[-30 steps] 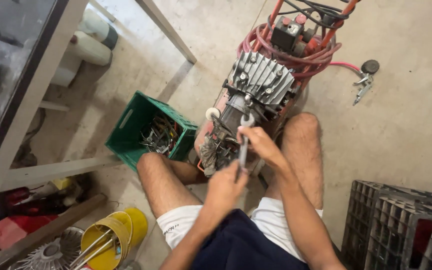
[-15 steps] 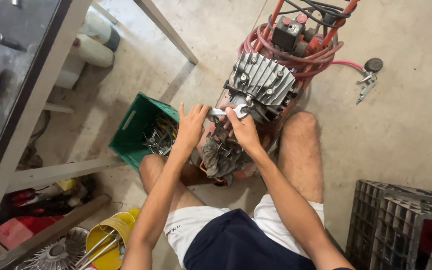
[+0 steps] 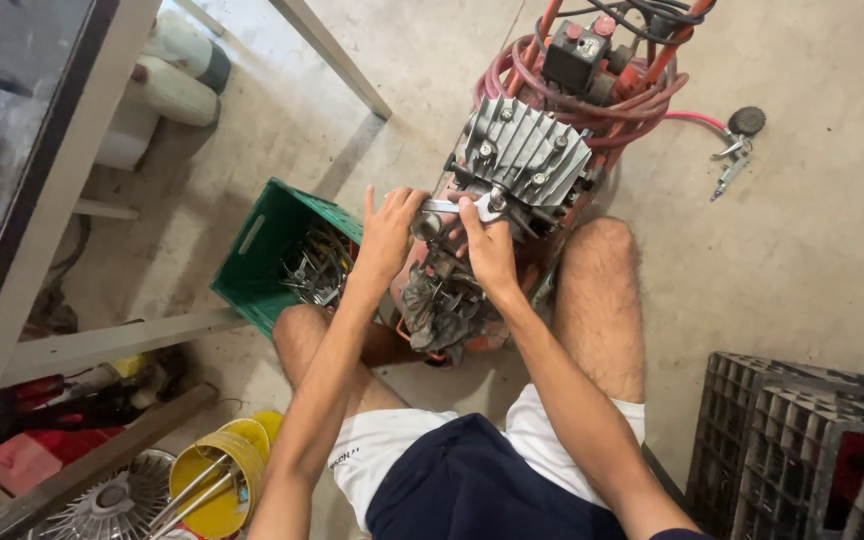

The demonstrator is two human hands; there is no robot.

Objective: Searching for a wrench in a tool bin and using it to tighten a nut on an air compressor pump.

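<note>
Wrench (image 3: pixel 464 207) spans both grips, against compressor (image 3: pixel 522 160).

Two hands (image 3: pixel 387 235), perhaps three crates (image 3: pixel 282 255).

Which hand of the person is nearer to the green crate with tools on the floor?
Left. The left hand rests on the compressor's side, just right of the green crate. The right hand holds a wrench under the finned cylinder head, farther from the crate.
</note>
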